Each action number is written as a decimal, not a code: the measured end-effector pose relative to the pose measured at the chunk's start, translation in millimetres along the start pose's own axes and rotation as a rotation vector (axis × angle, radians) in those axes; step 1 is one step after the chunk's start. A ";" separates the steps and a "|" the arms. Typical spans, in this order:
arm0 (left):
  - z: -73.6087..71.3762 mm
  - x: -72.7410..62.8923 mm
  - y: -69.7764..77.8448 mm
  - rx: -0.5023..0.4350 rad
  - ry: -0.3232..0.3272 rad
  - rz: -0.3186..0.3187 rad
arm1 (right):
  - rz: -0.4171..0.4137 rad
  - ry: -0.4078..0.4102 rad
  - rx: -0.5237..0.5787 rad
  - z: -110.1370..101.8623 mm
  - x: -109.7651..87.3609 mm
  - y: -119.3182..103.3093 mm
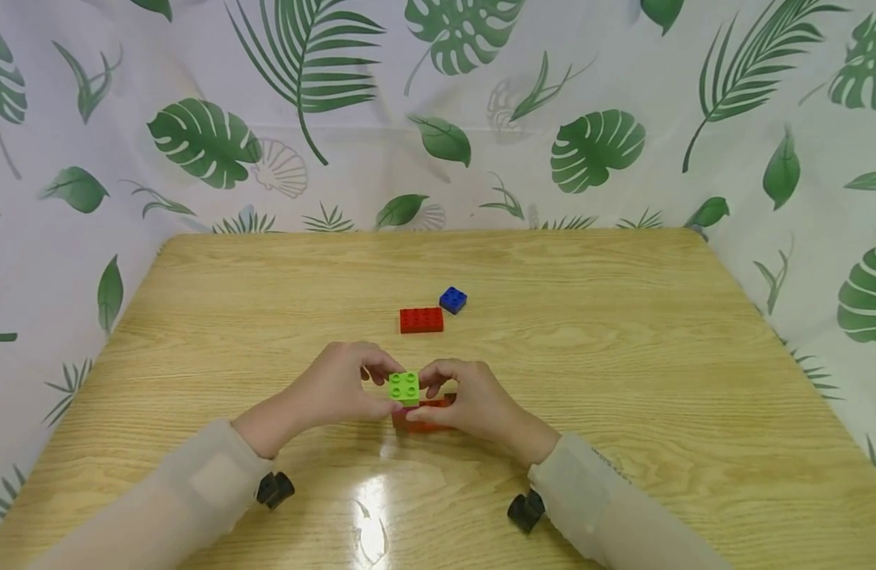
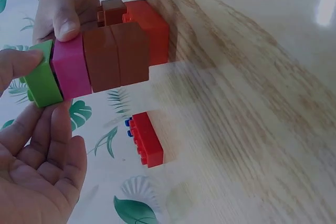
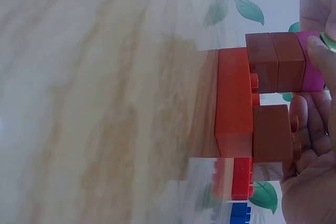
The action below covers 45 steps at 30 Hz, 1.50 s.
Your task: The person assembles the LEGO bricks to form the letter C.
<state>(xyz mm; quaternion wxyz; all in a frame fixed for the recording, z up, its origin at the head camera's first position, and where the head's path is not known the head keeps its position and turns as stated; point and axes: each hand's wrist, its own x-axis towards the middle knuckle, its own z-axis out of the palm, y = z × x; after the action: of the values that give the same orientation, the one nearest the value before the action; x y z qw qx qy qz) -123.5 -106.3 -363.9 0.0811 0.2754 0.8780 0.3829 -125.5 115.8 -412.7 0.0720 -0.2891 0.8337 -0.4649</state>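
Note:
On the table stands an orange-red toy building block (image 3: pixel 233 103), with two stacked brown blocks (image 2: pixel 118 53) at its left end and a pink block (image 2: pixel 72 66) on top of them. A single brown block (image 3: pixel 270 134) sits on its right end. My left hand (image 1: pixel 338 385) pinches a bright green four-stud block (image 1: pixel 403 388) between thumb and fingers. The green block lies over the pink one, slightly tilted, with a thin dark gap between them in the left wrist view. My right hand (image 1: pixel 478 401) grips the pink block, thumb on its near face and fingers behind.
Farther back on the wooden table (image 1: pixel 587 317) lie a red block (image 1: pixel 421 320) with two rows of studs and a small blue block (image 1: pixel 453 299) close beside it. A white leaf-patterned cloth (image 1: pixel 516 158) hangs behind the table and along its sides.

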 end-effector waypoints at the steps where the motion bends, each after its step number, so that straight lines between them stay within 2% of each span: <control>1: -0.3 0.5 0.2 0.002 -0.005 -0.005 | 0.002 0.000 0.003 0.1 0.1 -0.1; 8: 0.6 -1.4 -0.8 -0.021 0.004 -0.022 | 0.001 0.000 0.044 1.7 0.3 0.1; 14: 7.3 -4.7 -5.8 -0.090 0.054 0.009 | 0.007 0.007 0.054 2.4 0.1 0.4; 23: 16.4 -6.5 -9.8 -0.111 0.108 0.037 | -0.008 0.024 0.054 1.7 -1.9 2.0; 30: 17.6 -8.5 -12.1 -0.138 0.106 0.011 | -0.010 0.019 0.071 4.4 -1.4 3.3; 37: 14.0 -7.2 -11.5 -0.120 0.083 0.012 | 0.038 -0.054 0.153 -1.5 -3.3 0.7; 41: 14.2 -6.8 -11.4 -0.127 0.077 0.010 | -0.008 -0.074 0.105 -13.2 -2.8 6.6; 45: 15.2 -6.7 -12.2 -0.123 0.079 0.009 | -0.031 -0.060 0.080 -25.9 1.3 16.4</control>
<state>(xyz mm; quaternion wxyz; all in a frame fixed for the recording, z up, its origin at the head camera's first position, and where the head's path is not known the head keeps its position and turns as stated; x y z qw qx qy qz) -117.7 -107.2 -383.7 0.0616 0.2585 0.8542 0.4469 -143.5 140.6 -411.5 0.1013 -0.3129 0.8074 -0.4899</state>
